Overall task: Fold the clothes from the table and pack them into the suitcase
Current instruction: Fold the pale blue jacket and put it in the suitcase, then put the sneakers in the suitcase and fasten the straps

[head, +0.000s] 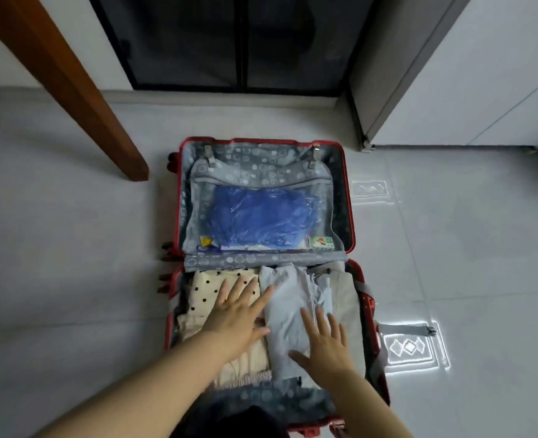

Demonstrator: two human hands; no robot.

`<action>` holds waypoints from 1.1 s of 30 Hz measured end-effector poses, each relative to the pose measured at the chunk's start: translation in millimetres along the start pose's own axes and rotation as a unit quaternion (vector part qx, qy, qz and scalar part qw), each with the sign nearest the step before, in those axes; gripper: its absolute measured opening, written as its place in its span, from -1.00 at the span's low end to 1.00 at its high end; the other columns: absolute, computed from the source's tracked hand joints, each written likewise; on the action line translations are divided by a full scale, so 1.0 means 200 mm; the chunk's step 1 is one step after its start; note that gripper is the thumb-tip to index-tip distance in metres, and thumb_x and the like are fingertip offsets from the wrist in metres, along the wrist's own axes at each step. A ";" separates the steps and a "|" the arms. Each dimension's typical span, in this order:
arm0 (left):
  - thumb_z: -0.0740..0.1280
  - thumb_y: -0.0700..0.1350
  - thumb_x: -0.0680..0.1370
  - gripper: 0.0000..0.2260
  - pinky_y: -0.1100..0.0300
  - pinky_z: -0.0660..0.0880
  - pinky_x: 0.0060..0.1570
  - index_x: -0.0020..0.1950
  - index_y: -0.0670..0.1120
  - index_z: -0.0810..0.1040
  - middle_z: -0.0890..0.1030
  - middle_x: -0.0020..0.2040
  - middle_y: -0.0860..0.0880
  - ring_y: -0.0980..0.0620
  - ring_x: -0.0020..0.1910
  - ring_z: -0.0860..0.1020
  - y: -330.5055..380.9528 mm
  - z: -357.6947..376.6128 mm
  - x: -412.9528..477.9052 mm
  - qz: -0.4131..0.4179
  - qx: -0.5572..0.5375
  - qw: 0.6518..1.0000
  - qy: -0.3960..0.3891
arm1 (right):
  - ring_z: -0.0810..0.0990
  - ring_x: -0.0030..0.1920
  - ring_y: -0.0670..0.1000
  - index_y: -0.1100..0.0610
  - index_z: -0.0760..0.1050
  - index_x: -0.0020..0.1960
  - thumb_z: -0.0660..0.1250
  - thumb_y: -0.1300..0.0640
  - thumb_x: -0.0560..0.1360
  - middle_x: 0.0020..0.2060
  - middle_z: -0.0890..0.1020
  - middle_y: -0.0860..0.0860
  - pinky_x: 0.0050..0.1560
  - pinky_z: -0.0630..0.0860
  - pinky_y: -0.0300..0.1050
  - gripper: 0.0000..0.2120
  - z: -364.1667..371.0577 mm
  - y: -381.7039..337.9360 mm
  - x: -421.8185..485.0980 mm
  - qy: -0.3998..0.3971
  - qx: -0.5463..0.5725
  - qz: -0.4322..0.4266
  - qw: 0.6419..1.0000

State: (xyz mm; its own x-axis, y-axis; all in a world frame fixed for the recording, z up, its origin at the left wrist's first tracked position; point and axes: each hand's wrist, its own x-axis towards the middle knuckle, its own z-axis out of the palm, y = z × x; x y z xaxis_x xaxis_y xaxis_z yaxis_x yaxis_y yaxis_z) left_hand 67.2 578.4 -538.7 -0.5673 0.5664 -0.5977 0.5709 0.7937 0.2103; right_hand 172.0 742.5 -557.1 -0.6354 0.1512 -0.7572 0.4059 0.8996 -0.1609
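Red suitcase (349,197) lies open on the floor, centre frame. Its lower half holds folded clothes: polka-dot garment (204,289) left, pale blue garment (288,298) middle, beige garment (346,295) right. Left hand (236,314) and right hand (324,343) press flat on them, grip wide on both, holding nothing. Packing looks well advanced. Tabletop is out of view, so remaining clothes unknown.

Ahead of me a dark glass door (236,42) meets the pale tiled floor (71,248); a slanting wooden leg (71,90) stands left, a white cabinet (482,74) right.
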 end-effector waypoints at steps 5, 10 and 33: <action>-0.29 0.33 0.41 -0.39 -0.01 -0.40 0.38 0.38 0.16 -0.43 -0.16 0.55 0.00 -0.02 0.50 -0.25 0.02 -0.70 -0.68 -0.078 -0.078 0.990 0.086 | -0.13 0.52 0.12 -0.01 -0.29 0.51 -0.42 -0.60 0.16 0.53 -0.13 0.05 0.48 -0.17 0.04 0.06 -0.73 -0.44 -0.62 0.095 0.048 -0.045 0.993; -0.26 0.29 0.40 -0.33 -0.02 -0.23 0.44 0.43 0.07 -0.37 -0.04 0.55 -0.04 -0.07 0.53 -0.10 -0.10 -1.42 -1.32 -0.151 -0.171 0.935 0.272 | 0.04 0.50 0.10 0.03 -0.08 0.52 0.19 -0.13 0.54 0.52 0.05 0.04 0.48 -0.03 0.00 -0.31 -1.43 -0.94 -1.08 0.177 0.052 -0.183 0.966; 0.51 0.14 0.28 0.00 -0.05 0.34 0.34 0.51 -0.15 0.01 0.26 0.45 -0.16 -0.13 0.40 0.31 -1.41 -2.08 -1.40 -0.256 -0.360 0.710 0.548 | 0.25 0.41 0.22 0.10 -0.06 0.51 0.32 -0.06 0.47 0.48 0.13 0.16 0.38 0.28 0.10 -0.21 -2.20 -2.71 -0.75 0.371 0.138 -0.242 0.886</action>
State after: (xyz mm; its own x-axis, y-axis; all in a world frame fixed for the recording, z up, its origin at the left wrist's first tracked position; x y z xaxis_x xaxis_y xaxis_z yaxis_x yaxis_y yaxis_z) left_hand -180.9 288.5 -109.3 -0.9378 -0.3179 0.1395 -0.1048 0.6423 0.7592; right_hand -241.8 411.7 -77.4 -0.9941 0.0952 0.0512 0.0483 0.8145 -0.5782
